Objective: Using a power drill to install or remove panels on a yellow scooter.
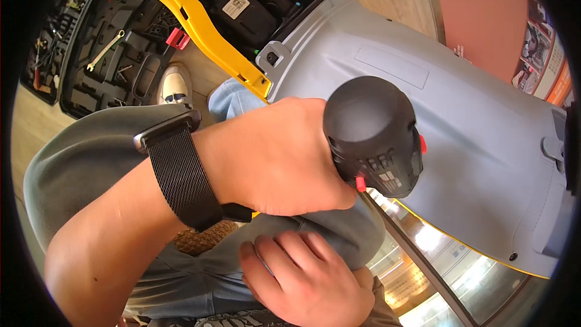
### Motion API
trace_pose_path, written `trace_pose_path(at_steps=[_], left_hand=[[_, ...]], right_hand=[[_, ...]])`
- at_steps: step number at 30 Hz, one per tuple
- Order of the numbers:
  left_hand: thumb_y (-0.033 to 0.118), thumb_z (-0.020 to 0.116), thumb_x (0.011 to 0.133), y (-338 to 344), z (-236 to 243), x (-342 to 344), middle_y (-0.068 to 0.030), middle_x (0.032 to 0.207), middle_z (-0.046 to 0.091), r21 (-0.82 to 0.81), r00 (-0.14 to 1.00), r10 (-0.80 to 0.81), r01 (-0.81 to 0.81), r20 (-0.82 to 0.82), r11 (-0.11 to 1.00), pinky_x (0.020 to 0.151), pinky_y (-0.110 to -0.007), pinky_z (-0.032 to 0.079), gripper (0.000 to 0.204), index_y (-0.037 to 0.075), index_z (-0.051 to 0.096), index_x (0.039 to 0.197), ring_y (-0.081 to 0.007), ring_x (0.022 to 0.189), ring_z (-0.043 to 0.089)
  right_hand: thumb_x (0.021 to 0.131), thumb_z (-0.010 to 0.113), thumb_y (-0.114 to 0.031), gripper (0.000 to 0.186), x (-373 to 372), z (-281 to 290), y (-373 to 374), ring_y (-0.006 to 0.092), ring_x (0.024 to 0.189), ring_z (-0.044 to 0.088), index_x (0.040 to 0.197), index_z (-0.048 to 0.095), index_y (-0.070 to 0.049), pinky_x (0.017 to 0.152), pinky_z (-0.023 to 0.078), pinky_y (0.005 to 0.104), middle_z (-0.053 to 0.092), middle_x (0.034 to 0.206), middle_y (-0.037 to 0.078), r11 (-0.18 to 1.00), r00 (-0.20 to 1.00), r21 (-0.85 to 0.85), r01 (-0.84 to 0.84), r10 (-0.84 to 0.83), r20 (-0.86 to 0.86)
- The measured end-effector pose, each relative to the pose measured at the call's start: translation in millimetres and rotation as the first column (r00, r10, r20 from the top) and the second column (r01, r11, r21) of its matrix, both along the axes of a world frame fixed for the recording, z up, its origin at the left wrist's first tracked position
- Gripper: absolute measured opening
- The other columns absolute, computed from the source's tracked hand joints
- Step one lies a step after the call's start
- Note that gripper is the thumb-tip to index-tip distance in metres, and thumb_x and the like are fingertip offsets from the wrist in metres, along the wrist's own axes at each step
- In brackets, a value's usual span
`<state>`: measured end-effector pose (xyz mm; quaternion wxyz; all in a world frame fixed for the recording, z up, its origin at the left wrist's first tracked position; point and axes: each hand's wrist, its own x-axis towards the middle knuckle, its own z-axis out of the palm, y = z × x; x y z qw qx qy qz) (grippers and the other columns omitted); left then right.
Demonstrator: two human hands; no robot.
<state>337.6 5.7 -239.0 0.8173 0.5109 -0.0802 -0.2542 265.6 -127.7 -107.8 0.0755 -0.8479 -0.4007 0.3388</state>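
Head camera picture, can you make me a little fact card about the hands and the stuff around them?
Left hand: wrapped around a black power tool with red parts
Left wrist: watch with a black mesh band
Right hand: over the lap, fingers curled; its palm is hidden
Beyond the tool: big grey panel; can't tell if they touch
Upper middle: curved yellow frame piece
Upper left: black tool case with a wrench in it
Floor: a light shoe
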Motion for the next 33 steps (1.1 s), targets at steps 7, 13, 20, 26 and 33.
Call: trace_pose_path(at_steps=[7, 13, 20, 26, 33], left_hand=[[0.013, 0.082, 0.072, 8.5, 8.6, 4.6, -0.0169, 0.09, 0.068, 0.306, 0.983, -0.142, 0.101, 0.114, 0.947, 0.072, -0.041, 0.055, 0.038, 0.002, 0.064, 0.103, -0.0374, 0.08, 0.065], [0.014, 0.082, 0.072, 7.3, 13.2, 11.1, -0.0185, 0.085, 0.068, 0.353, 0.974, -0.22, 0.188, 0.052, 0.917, 0.069, -0.043, 0.055, 0.036, 0.002, 0.064, 0.101, -0.0399, 0.08, 0.066], [0.014, 0.076, 0.073, 5.4, 6.1, 10.1, -0.0199, 0.08, 0.066, 0.292, 0.957, -0.126, 0.045, 0.263, 0.955, 0.067, -0.043, 0.055, 0.03, 0.002, 0.064, 0.097, -0.04, 0.074, 0.065], [0.01, 0.064, 0.069, 1.9, 5.3, 6.7, -0.0289, 0.063, 0.061, 0.238, 0.977, -0.055, 0.005, 0.205, 0.971, 0.063, -0.047, 0.055, 0.019, -0.004, 0.06, 0.057, -0.0461, 0.064, 0.065], [0.01, 0.064, 0.069, 2.7, 6.5, 7.7, -0.0274, 0.062, 0.06, 0.245, 0.977, -0.04, -0.013, 0.209, 0.969, 0.063, -0.048, 0.055, 0.018, -0.004, 0.06, 0.059, -0.0463, 0.063, 0.064]], right_hand=[[0.083, 0.062, -0.023, 0.023, -11.2, 2.8, 7.7, 0.0229, 0.098, 0.057, 0.101, 0.067, -0.01, 0.091, 0.045, 0.037, 0.062, 0.101, 0.006, 1.0, 0.999, 0.026, 0.014, -0.015, 0.038], [0.083, 0.062, -0.024, 0.023, -11.6, 0.3, 7.5, 0.0226, 0.099, 0.057, 0.101, 0.068, -0.01, 0.092, 0.045, 0.0376, 0.062, 0.102, 0.006, 1.0, 0.999, -0.007, 0.024, -0.024, 0.04], [0.084, 0.061, -0.023, 0.022, -10.0, 0.4, 10.8, 0.0227, 0.099, 0.057, 0.1, 0.068, -0.01, 0.091, 0.045, 0.038, 0.063, 0.104, 0.006, 1.0, 0.999, -0.013, 0.017, -0.017, 0.043], [0.084, 0.06, -0.024, 0.023, -11.2, -1.6, 11.2, 0.0224, 0.1, 0.057, 0.101, 0.068, -0.01, 0.091, 0.044, 0.037, 0.063, 0.105, 0.006, 0.999, 0.998, 0.011, 0.035, -0.035, 0.052], [0.083, 0.061, -0.024, 0.026, -12.5, -5.4, 11.2, 0.0226, 0.101, 0.057, 0.102, 0.068, -0.008, 0.091, 0.044, 0.0366, 0.062, 0.103, 0.007, 1.0, 0.998, 0.004, 0.009, -0.009, 0.063]])
